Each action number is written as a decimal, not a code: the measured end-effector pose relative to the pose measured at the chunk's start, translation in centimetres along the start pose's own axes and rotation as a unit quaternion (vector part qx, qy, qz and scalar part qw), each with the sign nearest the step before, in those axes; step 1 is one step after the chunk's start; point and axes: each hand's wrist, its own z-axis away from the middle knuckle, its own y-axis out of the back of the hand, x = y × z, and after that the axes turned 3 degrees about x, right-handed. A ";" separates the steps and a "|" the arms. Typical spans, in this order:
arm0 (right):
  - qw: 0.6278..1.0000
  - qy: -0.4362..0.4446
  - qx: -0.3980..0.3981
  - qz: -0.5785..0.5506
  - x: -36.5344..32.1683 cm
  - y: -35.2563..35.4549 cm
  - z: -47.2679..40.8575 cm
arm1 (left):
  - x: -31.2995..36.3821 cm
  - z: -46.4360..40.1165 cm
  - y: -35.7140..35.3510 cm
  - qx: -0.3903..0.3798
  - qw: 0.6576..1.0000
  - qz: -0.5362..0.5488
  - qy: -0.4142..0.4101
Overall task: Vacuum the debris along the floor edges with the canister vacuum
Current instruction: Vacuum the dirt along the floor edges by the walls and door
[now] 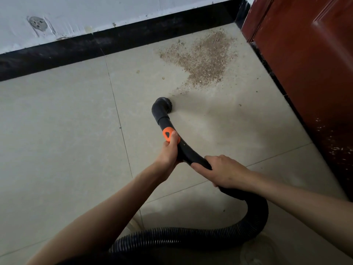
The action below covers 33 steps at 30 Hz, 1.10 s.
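Head view: debris (202,60), a tan granular patch on the floor (57,121) in the far right corner where black baseboard (76,48) meets red door (305,64); brush nozzle (164,108) just short of its near edge. Left hand (168,150) grips the orange collar (169,133), right hand (223,172) grips the hose (256,213). Risk: bristles may scatter grit sideways; no containers visible.

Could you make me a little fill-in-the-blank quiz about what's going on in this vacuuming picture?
1. The debris pile lies in the corner between the black baseboard and the ____ wooden door.
2. The left hand grips the nozzle handle beside its ____ collar.
3. The brush nozzle has not yet reached the ____.
4. The right hand holds the black ____.

Missing words: red-brown; orange; debris; hose
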 end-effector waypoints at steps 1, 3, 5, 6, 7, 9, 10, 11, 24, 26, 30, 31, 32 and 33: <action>1.000 -0.007 0.008 -0.010 0.4 0.3 -0.1 | 0.5 -0.3 -0.6 -0.004 1.000 -0.002 0.002; 0.999 -0.019 0.025 -0.022 0.8 1.2 -0.7 | 1.5 -1.2 -1.7 -0.006 1.000 -0.003 0.002; 0.999 -0.025 0.034 -0.032 1.1 2.1 -1.7 | 2.7 -2.3 -2.5 -0.005 1.000 -0.007 -0.003; 0.998 -0.025 0.039 -0.041 1.1 2.5 -2.3 | 3.3 -2.9 -2.8 -0.006 1.000 -0.009 -0.006; 0.997 -0.023 0.044 -0.052 1.2 2.9 -2.8 | 4.0 -3.4 -3.0 -0.007 1.000 -0.011 -0.006; 0.996 -0.018 0.053 -0.070 1.3 3.6 -3.8 | 5.1 -4.4 -3.3 -0.010 1.000 -0.019 -0.003; 0.995 -0.018 0.058 -0.075 1.3 3.9 -4.1 | 5.6 -4.7 -3.5 -0.013 1.000 -0.027 -0.002; 0.994 -0.022 0.063 -0.081 1.5 4.1 -4.3 | 6.0 -5.0 -3.8 -0.017 0.999 -0.037 -0.002; 0.990 -0.049 0.092 -0.100 2.2 4.6 -4.1 | 7.5 -6.0 -5.7 -0.046 0.998 -0.044 0.017; 0.993 -0.038 0.077 -0.081 1.6 4.5 -4.1 | 7.8 -6.1 -4.5 -0.043 0.998 -0.030 0.018; 0.999 -0.008 0.036 -0.032 -0.1 4.0 -4.0 | 7.5 -5.2 -2.2 0.012 1.000 -0.002 0.005; 0.999 0.003 0.029 -0.020 -0.5 3.8 -4.0 | 7.2 -4.9 -1.6 0.026 1.000 -0.004 0.000; 1.000 0.014 0.021 -0.009 -0.9 3.6 -4.0 | 6.8 -4.7 -0.9 0.036 0.999 -0.007 -0.002; 1.000 0.023 0.015 0.001 -1.3 3.4 -4.1 | 6.4 -4.5 -0.2 0.042 0.999 -0.006 -0.001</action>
